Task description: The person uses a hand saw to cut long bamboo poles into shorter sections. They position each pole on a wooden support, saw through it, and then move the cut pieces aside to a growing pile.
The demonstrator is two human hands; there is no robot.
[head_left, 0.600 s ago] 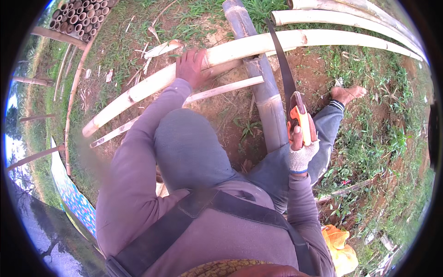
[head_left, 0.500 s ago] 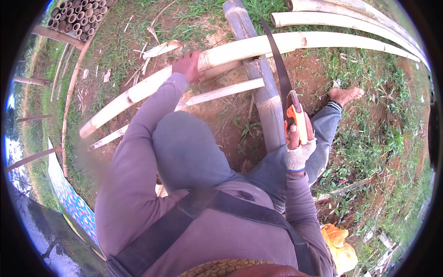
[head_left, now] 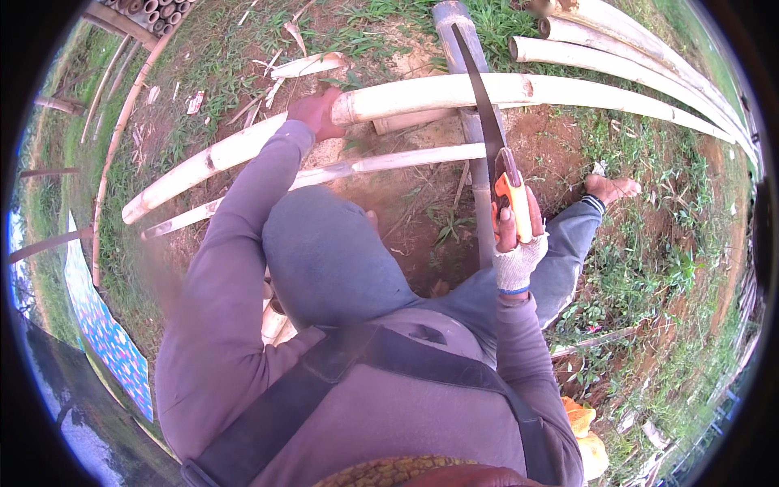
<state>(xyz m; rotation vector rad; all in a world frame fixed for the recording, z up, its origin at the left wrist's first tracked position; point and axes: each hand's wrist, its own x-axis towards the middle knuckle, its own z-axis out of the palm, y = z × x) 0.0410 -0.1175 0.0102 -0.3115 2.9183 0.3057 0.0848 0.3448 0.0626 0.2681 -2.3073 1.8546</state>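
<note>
My left hand [head_left: 318, 114] grips a long pale bamboo pole [head_left: 422, 98] beside one of its joints. The pole lies across a thicker grey bamboo support [head_left: 472, 134]. In my right hand [head_left: 519, 243], which wears a fingerless white glove, is a curved handsaw with an orange and white handle [head_left: 516, 209]. Its dark blade [head_left: 484, 101] points away from me and crosses over the pole near the support. Whether the teeth touch the pole, I cannot tell. A thinner split bamboo strip [head_left: 381, 162] runs nearer me, below the pole, its right end at the support.
More bamboo poles [head_left: 600, 55] lie at the far right. Cut bamboo tubes [head_left: 166, 12] are stacked at the far left, near a pole frame [head_left: 122, 154]. Bamboo scraps [head_left: 308, 65] litter the grass and soil. An orange bag [head_left: 580, 418] sits at my lower right.
The long pole has slid left over the support, along with my left hand. The saw blade has shifted left relative to the support and now overlaps it. My view has shifted slightly.
</note>
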